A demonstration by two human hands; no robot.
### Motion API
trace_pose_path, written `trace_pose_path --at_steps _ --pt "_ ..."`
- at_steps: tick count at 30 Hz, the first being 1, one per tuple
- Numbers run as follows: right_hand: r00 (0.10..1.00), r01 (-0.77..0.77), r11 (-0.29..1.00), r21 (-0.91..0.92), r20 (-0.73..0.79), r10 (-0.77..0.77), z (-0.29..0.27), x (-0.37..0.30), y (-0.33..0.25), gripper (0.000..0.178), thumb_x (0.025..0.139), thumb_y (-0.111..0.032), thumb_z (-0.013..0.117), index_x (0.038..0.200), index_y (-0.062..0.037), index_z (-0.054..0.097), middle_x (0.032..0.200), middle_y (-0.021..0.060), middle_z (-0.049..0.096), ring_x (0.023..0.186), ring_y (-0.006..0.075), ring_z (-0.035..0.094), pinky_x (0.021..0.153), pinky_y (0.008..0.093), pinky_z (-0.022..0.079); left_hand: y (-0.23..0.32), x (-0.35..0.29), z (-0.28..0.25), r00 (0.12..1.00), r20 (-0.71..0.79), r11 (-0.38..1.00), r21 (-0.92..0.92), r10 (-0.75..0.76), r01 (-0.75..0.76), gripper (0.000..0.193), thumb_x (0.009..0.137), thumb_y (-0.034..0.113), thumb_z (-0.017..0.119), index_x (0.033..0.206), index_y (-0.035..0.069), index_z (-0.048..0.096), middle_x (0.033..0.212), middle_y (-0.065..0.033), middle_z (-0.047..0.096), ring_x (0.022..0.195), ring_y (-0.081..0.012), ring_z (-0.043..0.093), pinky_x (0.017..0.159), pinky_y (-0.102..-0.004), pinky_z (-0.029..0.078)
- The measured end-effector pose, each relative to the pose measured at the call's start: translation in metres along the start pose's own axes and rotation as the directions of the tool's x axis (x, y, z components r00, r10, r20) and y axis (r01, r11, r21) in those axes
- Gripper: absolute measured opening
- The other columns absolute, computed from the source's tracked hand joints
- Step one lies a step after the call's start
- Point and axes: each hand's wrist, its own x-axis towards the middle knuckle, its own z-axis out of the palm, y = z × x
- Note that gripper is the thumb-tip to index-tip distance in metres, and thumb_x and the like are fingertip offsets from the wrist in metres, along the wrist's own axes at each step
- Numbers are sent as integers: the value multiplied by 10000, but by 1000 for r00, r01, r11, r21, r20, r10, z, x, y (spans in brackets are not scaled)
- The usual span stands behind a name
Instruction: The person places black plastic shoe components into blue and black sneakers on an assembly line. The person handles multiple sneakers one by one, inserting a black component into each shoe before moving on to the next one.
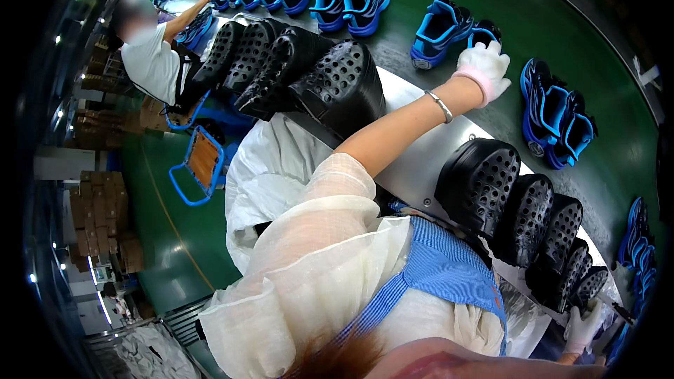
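Left hand [484, 70], clearly nearer, reaches a blue-and-black shoe [485, 30] just beyond it on the green worktop [562, 35], fingers half-curled, grip unclear, while the right hand [584, 326], its hold indistinct, sits beside black perforated clogs [588, 283].

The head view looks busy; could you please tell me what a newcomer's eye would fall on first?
Probably the big black hole-dotted pieces, grouped on either side of the outstretched left arm. Next, likely, the black-and-blue shoes along the green work surface beyond, with the white-gloved left hand at one of them.
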Motion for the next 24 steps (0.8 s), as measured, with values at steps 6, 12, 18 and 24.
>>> trace_pose_path --at_steps 6,12,18,24 --pt "967 195 945 263 -212 -141 -33 32 -63 569 768 42 599 1299 27 396 1183 96 493 1083 175 486 955 292 371 28 9 -6 985 -80 808 -563 156 -173 587 749 518 588 1146 86 609 1176 -194 540 1060 -358 547 911 -398 456" --pt "821 554 706 441 -152 -550 -8 61 -255 523 628 102 582 1128 18 456 1105 63 460 986 146 461 922 240 358 87 -8 -36 906 155 222 -972 393 70 598 800 564 582 1003 1 575 890 -110 628 821 -191 612 723 -311 501" --pt "795 516 597 615 -83 -601 10 69 -340 559 707 20 569 1250 29 440 1082 78 529 981 152 525 925 280 407 89 -2 -29 939 179 -564 -761 293 320 349 800 353 677 973 73 562 832 -32 591 722 -132 597 669 -279 511" --pt "803 589 745 315 -118 -584 30 75 -368 433 835 -139 602 1214 43 497 1054 149 607 957 193 588 870 298 441 82 3 -17 988 143 -541 -837 -65 85 278 805 261 644 971 58 551 846 -36 576 728 -120 572 666 -291 500"
